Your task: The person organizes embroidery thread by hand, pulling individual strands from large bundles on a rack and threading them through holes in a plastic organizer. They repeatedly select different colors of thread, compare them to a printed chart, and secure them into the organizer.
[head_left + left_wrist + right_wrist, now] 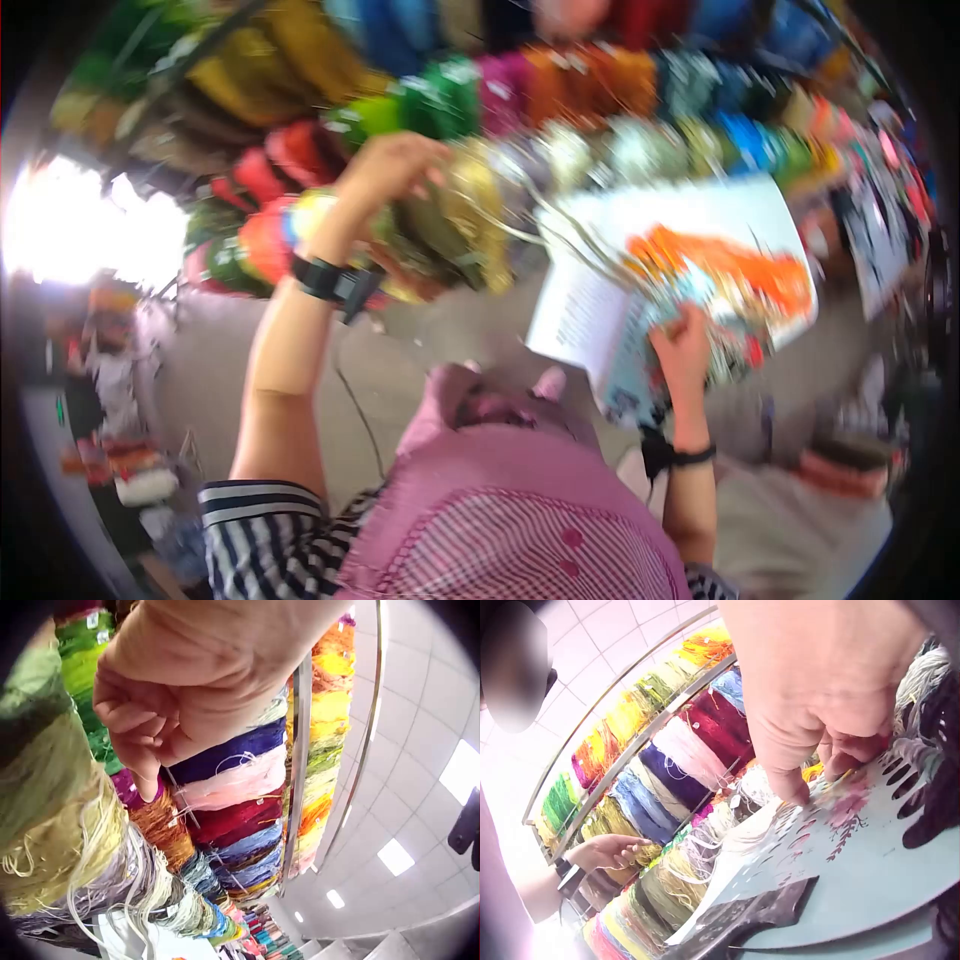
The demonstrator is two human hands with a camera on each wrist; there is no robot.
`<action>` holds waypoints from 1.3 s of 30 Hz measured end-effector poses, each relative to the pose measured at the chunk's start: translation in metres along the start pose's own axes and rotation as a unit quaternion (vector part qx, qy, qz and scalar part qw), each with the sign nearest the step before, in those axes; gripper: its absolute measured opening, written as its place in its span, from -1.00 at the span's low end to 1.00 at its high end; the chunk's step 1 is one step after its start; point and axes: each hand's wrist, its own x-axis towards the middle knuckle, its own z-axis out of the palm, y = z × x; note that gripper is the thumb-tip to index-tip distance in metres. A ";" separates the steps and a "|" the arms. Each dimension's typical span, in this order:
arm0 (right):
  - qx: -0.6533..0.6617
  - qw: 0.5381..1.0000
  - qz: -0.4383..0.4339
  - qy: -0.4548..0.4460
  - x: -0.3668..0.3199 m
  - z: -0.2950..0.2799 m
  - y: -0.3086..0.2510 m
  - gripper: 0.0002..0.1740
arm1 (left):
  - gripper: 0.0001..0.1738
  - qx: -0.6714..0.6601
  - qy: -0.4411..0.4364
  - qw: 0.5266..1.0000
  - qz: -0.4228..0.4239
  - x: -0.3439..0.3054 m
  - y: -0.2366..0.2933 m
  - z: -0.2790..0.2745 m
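Note:
My left hand (395,165) is raised at a rack of hanging thread skeins, near an olive skein (430,225) and a yellow-gold skein (478,205). In the left wrist view its fingers (131,720) are loosely bent in front of the skeins, with nothing seen in them. My right hand (685,345) pinches the edge of a pale blue card (855,855) with a row of slots and a printed flower. Grey threads (922,686) and dark threads pass through the slots. An open booklet (580,310) with an orange picture lies against the card. Pale strands (580,245) cross the booklet.
Rows of skeins in many colours, such as green (440,100) and orange (590,85), hang on the rack's metal bars (300,750). A pink apron (520,500) covers my front. Goods stand on both sides, with a bright window (90,225) at left.

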 end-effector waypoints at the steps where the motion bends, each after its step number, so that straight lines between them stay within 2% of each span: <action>1: 0.018 1.000 0.018 -0.015 0.000 0.002 -0.004 -0.43 | -0.70 -0.003 0.017 0.999 -0.027 -0.009 0.001 -0.007; 3: 0.002 1.000 -0.010 -0.004 0.003 0.010 0.010 -0.41 | -0.75 -0.085 0.045 0.995 -0.010 -0.018 -0.021 -0.027; 5: -0.027 0.999 -0.016 0.009 0.004 0.014 -0.003 -0.41 | -0.73 -0.106 0.058 0.992 -0.026 -0.035 -0.027 -0.057; 8: -0.003 1.000 -0.008 -0.008 0.007 0.014 -0.001 -0.50 | -0.75 -0.189 0.134 0.972 0.046 -0.049 -0.060 -0.110; 11: 0.014 1.000 -0.019 -0.011 0.015 0.002 -0.003 -0.58 | -0.78 -0.111 0.302 0.945 0.065 -0.068 -0.084 -0.173; 13: 0.020 0.999 -0.026 -0.001 0.019 0.004 -0.026 -0.60 | -0.81 -0.132 0.422 0.878 0.186 -0.071 -0.108 -0.216; 15: 0.016 0.999 -0.035 0.028 0.020 0.014 -0.059 -0.65 | -0.81 -0.121 0.521 0.823 0.190 -0.075 -0.130 -0.261; 17: 0.035 0.997 -0.061 0.023 0.031 0.039 -0.069 -0.68 | -0.80 -0.058 0.599 0.775 0.193 -0.070 -0.157 -0.307; 19: 0.025 0.997 -0.068 0.008 0.018 0.067 -0.132 -0.65 | -0.82 -0.095 0.595 0.773 0.198 -0.062 -0.171 -0.339; 20: 0.033 0.993 -0.116 -0.012 0.024 0.083 -0.126 -0.73 | -0.83 -0.043 0.608 0.768 0.196 -0.058 -0.176 -0.351; 21: 0.030 0.993 -0.116 -0.009 0.021 0.094 -0.142 -0.73 | -0.83 0.009 0.618 0.762 0.193 -0.055 -0.181 -0.359; 23: 0.022 0.991 -0.115 -0.071 0.009 0.119 -0.194 -0.77 | -0.82 -0.002 0.604 0.774 0.188 -0.056 -0.164 -0.359; 25: 0.005 0.988 -0.131 -0.082 0.001 0.141 -0.227 -0.79 | -0.81 -0.062 0.533 0.810 0.238 -0.051 -0.154 -0.356; 27: -0.013 0.984 -0.149 -0.092 -0.003 0.162 -0.248 -0.80 | -0.76 -0.047 0.541 0.808 0.228 -0.043 -0.155 -0.360; 29: -0.042 0.973 -0.207 -0.091 -0.007 0.178 -0.264 -0.77 | -0.85 -0.009 0.575 0.804 0.152 -0.046 -0.142 -0.359; 30: -0.046 0.974 -0.204 -0.087 -0.011 0.182 -0.276 -0.77 | -0.85 -0.014 0.571 0.806 0.154 -0.045 -0.139 -0.358; 32: -0.066 0.967 -0.223 -0.104 -0.018 0.190 -0.302 -0.76 | -0.83 0.068 0.612 0.783 0.086 -0.039 -0.134 -0.357; 35: -0.076 0.963 -0.231 -0.120 -0.026 0.199 -0.330 -0.77 | -0.81 0.082 0.620 0.776 0.089 -0.028 -0.140 -0.360; 39: -0.068 0.958 -0.237 -0.149 -0.029 0.213 -0.346 -0.78 | -0.80 0.089 0.593 0.794 0.105 -0.035 -0.151 -0.364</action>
